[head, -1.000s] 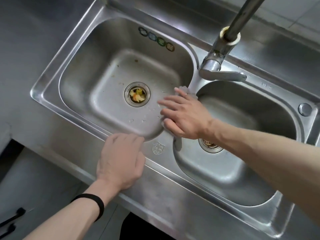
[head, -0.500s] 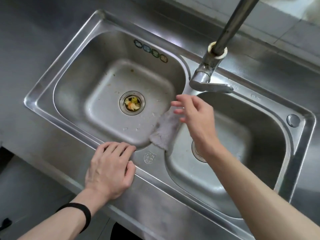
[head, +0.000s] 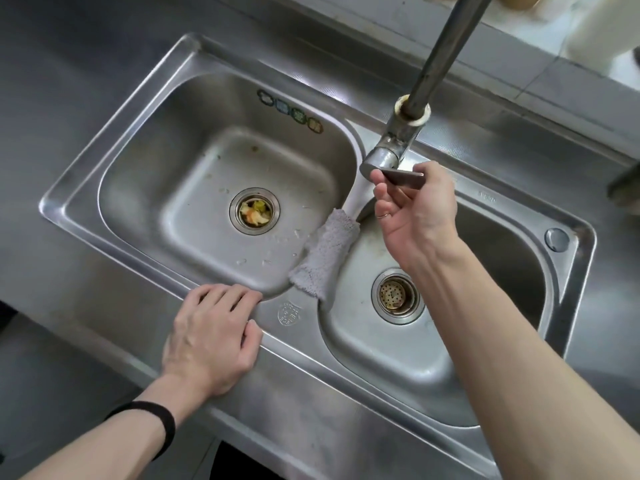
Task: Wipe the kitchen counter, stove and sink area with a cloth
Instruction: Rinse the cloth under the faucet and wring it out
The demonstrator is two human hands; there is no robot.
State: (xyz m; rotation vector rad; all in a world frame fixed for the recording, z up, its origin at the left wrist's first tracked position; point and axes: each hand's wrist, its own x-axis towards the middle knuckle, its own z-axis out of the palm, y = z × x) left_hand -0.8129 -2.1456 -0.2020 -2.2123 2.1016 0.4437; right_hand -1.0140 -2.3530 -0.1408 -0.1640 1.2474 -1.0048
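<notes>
the left hand, a black wristband on its wrist, lies palm down on the front rim of the steel sink. its fingers are relaxed and hold nothing, their tips right at the lip of the left basin. beyond those fingertips the basin's drain has yellowish food scraps sitting in it, and small specks and drops dot the floor around it.

between the two hands lies the cloth, a pale grey, nubbly rag bunched into a longish strip. it is draped along the ridge that divides the two basins. its far end is narrow and rounded, just below the right hand, and its near end is wider and sags a little into the right basin. neither hand touches it.

the right hand is up at the faucet lever, thumb on top and curled fingers beneath, gripping it. a thin ring shows on one finger. the faucet rises just past that hand, and the second drain sits below its wrist. the dull grey table runs round the sink.

a second ago the right hand pressed flat on the cloth, and half a second ago it hovered over the cloth's far end. now it has left the cloth and closed on the lever. the cloth stays on the same ridge, uncovered, and the left hand has kept its place on the rim.
</notes>
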